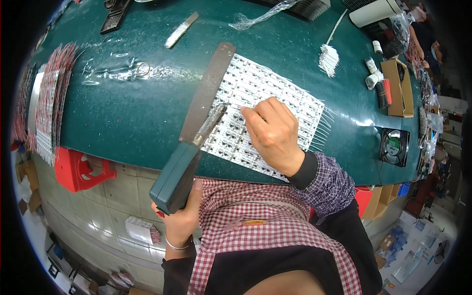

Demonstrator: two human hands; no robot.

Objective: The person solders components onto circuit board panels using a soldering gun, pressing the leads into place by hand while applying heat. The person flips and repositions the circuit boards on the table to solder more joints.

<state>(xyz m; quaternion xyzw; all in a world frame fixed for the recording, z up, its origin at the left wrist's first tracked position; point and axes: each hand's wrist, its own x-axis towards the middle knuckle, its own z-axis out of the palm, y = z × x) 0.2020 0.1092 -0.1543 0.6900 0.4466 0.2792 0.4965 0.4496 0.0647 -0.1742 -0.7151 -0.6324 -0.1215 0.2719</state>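
A white panel of small circuit boards [236, 132] lies on the green table, thin white wires [322, 129] sticking out along its right edge. My left hand [182, 216] is wrapped round the handle of a dark green soldering gun [177, 172]. The gun's foil-like metal barrel reaches over the panel's left part, its tip close to the boards. Over the panel's middle, my right hand [270, 128] is closed in a pinch, near the gun's tip; what the fingers hold is too small to make out. Along the panel's left edge lies a flat brown bar [209, 91].
Wired board panels [51, 103] stand at the far left. A wrapped blade-like tool [181, 30] and a bundle of white wires [328, 60] lie further back. To the right are a cardboard box [399, 91] and a black fan [395, 147]. A red stool [81, 169] stands below the table's left edge.
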